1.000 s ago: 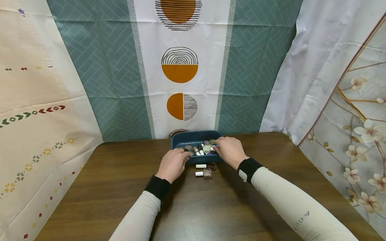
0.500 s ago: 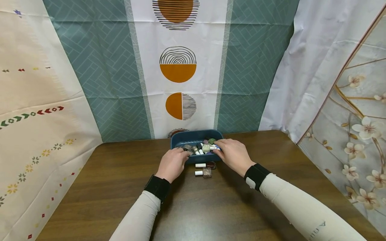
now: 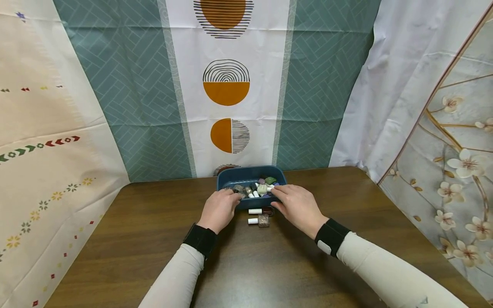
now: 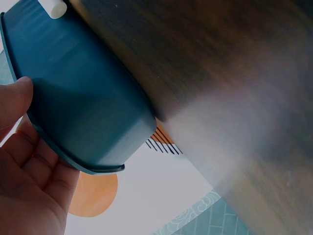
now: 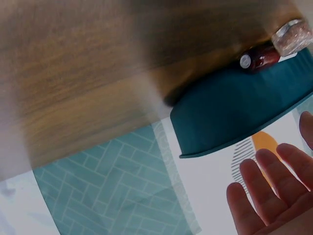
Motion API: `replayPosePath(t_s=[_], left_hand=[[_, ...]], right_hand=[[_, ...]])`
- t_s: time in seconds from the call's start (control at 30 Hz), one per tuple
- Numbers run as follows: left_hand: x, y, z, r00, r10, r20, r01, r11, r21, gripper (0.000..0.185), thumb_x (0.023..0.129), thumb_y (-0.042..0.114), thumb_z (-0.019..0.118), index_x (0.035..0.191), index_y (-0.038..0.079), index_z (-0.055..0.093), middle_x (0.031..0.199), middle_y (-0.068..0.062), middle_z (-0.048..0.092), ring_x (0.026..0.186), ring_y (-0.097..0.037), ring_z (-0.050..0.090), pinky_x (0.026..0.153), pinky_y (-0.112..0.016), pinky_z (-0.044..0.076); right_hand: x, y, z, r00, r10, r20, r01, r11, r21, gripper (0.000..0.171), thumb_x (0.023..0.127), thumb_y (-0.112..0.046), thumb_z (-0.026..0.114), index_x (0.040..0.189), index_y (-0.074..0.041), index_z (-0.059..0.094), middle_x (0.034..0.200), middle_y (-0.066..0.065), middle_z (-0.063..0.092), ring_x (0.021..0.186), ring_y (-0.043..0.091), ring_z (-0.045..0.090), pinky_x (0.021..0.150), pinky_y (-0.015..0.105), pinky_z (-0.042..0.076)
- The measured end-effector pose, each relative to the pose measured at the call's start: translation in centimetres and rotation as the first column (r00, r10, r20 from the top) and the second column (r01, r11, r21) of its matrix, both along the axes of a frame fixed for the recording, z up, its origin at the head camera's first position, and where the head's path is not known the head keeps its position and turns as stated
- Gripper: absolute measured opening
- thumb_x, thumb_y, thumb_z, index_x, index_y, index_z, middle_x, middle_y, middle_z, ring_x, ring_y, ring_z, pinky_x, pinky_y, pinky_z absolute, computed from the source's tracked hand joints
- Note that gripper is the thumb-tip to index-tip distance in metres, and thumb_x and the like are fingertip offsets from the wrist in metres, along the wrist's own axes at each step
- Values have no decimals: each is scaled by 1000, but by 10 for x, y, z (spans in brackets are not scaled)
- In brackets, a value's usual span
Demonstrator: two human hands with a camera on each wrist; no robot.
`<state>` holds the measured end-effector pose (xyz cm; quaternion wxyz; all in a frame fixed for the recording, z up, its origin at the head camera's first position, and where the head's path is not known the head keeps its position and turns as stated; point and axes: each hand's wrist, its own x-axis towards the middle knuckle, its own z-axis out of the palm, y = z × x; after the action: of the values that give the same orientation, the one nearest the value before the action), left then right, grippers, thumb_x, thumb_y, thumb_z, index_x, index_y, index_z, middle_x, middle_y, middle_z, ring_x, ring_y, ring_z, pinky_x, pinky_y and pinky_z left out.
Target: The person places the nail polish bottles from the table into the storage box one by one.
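A dark blue bin point(image 3: 252, 204) stands at the far side of the table, holding a heap of small nail polish bottles point(image 3: 262, 189), many with white caps. My left hand point(image 3: 218, 208) grips its front left rim; in the left wrist view the thumb point(image 4: 18, 95) lies against the outer wall and the other fingers go over the rim. At the front right corner is my right hand point(image 3: 298, 207), fingers spread and holding nothing; the right wrist view shows those fingers point(image 5: 264, 183) apart from the bin wall point(image 5: 230, 115).
Just in front of the bin, a dark red nail polish bottle point(image 3: 268, 211) and a square glittery one point(image 3: 263, 220) lie on the brown wooden table point(image 3: 246, 265), white caps pointing left. Patterned curtain cloth point(image 3: 227, 145) hangs close behind the bin.
My right hand has drawn back from over the bottles to the bin's front right corner, its fingers lower and nearer to me. The left hand keeps its grip on the rim.
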<state>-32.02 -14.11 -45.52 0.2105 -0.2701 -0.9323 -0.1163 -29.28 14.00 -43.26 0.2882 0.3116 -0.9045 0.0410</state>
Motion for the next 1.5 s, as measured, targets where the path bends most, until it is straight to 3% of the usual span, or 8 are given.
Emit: replayPosePath(t_s=[0.23,0.53,1.03,1.5], left_hand=[[1,-1,2,1000,6,9,-6,1000,3,16,102,10,81,117,13,86,95,-4,76,93,-27,73,90,-44,60],[1,-2,3,1000,7,17,-7,1000,3,16,102,9,81,117,11,86,94,-5,75,93,-27,72,90,-44,60],[1,-1,2,1000,18,17,-17,1000,-14,16,102,11,81,118,13,86,96,-5,75,93,-27,72,91,-44,60],[2,1,4,1000,15,14,-15,1000,-20,16,102,11,81,118,14,86,97,-4,75,95,-27,72,91,-44,60]], right_hand=[[8,-4,-3,999,39,36,-39,999,-7,46,95,-30,91,135,-8,79,130,8,79,119,27,75,107,48,58],[15,-8,-10,990,101,100,-101,995,1,44,94,-29,92,132,-10,81,126,5,79,113,23,76,97,42,63],[19,-17,-20,968,130,215,-142,989,41,42,95,-33,91,130,-12,80,120,0,78,107,19,73,92,38,63],[19,-23,-23,972,137,192,-150,987,54,35,95,-32,91,124,-15,81,114,-3,76,101,16,71,88,36,62]])
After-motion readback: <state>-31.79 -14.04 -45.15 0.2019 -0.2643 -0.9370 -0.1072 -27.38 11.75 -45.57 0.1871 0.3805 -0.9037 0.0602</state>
